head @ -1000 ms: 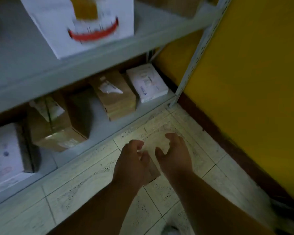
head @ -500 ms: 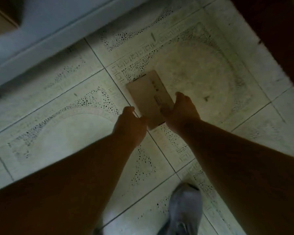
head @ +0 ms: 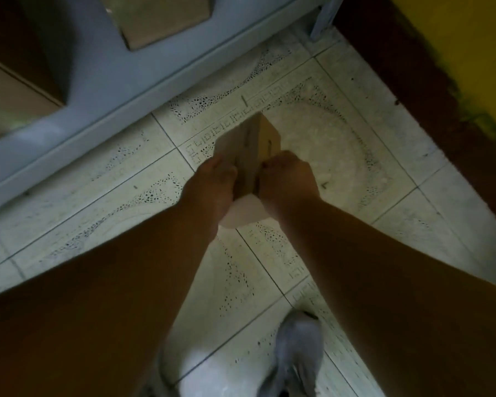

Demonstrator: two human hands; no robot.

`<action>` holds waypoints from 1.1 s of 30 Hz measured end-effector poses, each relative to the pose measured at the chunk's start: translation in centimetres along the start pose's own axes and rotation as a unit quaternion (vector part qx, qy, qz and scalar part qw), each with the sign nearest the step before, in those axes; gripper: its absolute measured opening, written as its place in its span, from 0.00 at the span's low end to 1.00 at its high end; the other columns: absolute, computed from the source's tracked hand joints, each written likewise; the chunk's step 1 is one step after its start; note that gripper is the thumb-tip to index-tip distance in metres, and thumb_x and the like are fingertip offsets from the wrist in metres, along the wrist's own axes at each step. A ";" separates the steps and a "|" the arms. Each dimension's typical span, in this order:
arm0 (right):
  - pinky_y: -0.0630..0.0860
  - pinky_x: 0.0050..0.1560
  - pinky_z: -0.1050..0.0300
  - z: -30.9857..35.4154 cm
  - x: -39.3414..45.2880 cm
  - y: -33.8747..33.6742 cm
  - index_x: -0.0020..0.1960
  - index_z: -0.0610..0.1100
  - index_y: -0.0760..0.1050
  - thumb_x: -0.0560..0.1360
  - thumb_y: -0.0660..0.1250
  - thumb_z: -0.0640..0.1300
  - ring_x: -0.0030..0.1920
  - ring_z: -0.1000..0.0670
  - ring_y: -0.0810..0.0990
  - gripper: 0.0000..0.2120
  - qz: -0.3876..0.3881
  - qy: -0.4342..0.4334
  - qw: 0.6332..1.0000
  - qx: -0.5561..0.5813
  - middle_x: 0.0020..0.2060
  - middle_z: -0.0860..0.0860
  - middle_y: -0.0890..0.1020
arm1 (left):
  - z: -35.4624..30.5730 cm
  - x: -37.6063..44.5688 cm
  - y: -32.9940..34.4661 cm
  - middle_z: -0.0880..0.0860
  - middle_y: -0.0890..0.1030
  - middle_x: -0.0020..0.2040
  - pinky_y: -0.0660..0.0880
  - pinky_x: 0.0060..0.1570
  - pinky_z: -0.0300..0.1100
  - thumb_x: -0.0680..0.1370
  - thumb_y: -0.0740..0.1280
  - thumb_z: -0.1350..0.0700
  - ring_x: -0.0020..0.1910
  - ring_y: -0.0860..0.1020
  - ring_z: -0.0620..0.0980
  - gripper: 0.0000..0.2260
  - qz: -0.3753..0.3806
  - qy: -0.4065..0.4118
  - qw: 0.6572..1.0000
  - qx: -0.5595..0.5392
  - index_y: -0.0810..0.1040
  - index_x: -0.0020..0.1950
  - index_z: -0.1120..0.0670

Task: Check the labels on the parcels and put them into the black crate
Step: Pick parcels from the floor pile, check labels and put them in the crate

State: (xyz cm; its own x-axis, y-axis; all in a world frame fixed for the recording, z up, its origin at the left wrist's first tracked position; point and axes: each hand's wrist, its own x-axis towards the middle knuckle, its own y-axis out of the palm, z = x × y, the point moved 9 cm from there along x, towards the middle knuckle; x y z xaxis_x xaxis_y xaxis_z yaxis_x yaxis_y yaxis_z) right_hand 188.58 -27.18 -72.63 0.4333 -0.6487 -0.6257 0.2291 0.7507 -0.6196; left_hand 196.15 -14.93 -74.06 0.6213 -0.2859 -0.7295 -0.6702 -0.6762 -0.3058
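Observation:
A small brown cardboard parcel (head: 254,147) is held between both hands above the tiled floor, tipped up on edge so one narrow side faces me. My left hand (head: 212,184) grips its left face and my right hand (head: 288,179) grips its right face. A pale patch, perhaps the label (head: 245,212), shows at the parcel's near end between my wrists. The black crate is out of view.
A grey metal shelf (head: 121,81) runs along the upper left, carrying brown cardboard boxes (head: 161,18) (head: 9,101). Its upright leg (head: 320,21) stands near a yellow wall with a dark base (head: 413,90). A grey shoe (head: 297,356) rests on the floor below my arms.
The parcel lay flat on the floor half a second ago; both hands have since closed on it and tipped it up on edge. The view has swung slightly back toward the shelf.

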 end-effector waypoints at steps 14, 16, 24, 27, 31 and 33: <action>0.78 0.52 0.64 29.0 -34.2 -32.9 0.49 0.77 0.67 0.78 0.66 0.45 0.54 0.64 0.76 0.23 -0.195 -0.290 0.907 0.234 0.47 0.76 0.72 | -36.1 -31.8 -15.8 0.50 0.84 0.58 0.78 0.57 0.50 0.73 0.62 0.39 0.56 0.83 0.49 0.20 0.184 0.166 0.947 -0.204 0.83 0.58 0.47; 0.83 0.51 0.52 32.4 -38.9 -37.1 0.49 0.71 0.73 0.80 0.62 0.44 0.54 0.59 0.80 0.18 -0.173 -0.289 0.895 0.293 0.50 0.69 0.77 | -41.5 -38.1 -18.6 0.54 0.83 0.60 0.78 0.57 0.53 0.72 0.69 0.43 0.57 0.82 0.53 0.22 0.188 0.234 0.939 -0.171 0.78 0.64 0.49; 0.79 0.60 0.47 39.0 -56.4 -44.3 0.64 0.49 0.77 0.77 0.68 0.42 0.64 0.51 0.74 0.16 -0.291 -0.331 0.889 0.122 0.63 0.51 0.78 | -45.9 -54.4 -28.3 0.50 0.80 0.60 0.81 0.52 0.56 0.69 0.78 0.50 0.56 0.81 0.53 0.33 0.106 0.315 0.930 -0.158 0.68 0.70 0.44; 0.74 0.66 0.45 37.9 -59.4 -44.9 0.71 0.53 0.68 0.71 0.69 0.61 0.70 0.49 0.67 0.31 -0.372 -0.269 0.886 0.064 0.69 0.52 0.71 | -45.4 -57.5 -29.4 0.49 0.81 0.61 0.82 0.51 0.53 0.77 0.70 0.57 0.54 0.83 0.51 0.26 0.136 0.338 0.916 -0.166 0.67 0.72 0.42; 0.83 0.45 0.57 37.0 -60.3 -44.4 0.66 0.58 0.61 0.69 0.73 0.62 0.56 0.54 0.81 0.32 -0.266 -0.251 0.906 0.212 0.61 0.56 0.77 | -43.7 -61.7 -31.5 0.44 0.81 0.58 0.82 0.44 0.46 0.80 0.64 0.57 0.51 0.84 0.48 0.23 0.129 0.375 0.906 -0.146 0.65 0.68 0.34; 0.83 0.41 0.61 37.8 -61.4 -43.8 0.73 0.55 0.59 0.72 0.75 0.55 0.50 0.57 0.83 0.36 -0.216 -0.275 0.904 0.247 0.60 0.57 0.79 | -42.7 -63.8 -33.4 0.43 0.82 0.57 0.82 0.41 0.43 0.81 0.62 0.56 0.49 0.84 0.46 0.22 0.094 0.385 0.907 -0.139 0.64 0.68 0.32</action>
State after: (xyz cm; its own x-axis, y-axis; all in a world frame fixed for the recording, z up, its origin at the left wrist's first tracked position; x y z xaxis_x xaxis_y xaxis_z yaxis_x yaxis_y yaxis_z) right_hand 184.88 -15.54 10.79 0.5475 -0.8359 0.0384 0.7822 0.4949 -0.3784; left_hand 196.23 -3.15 8.78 0.6772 -0.7319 -0.0759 -0.7325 -0.6803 0.0247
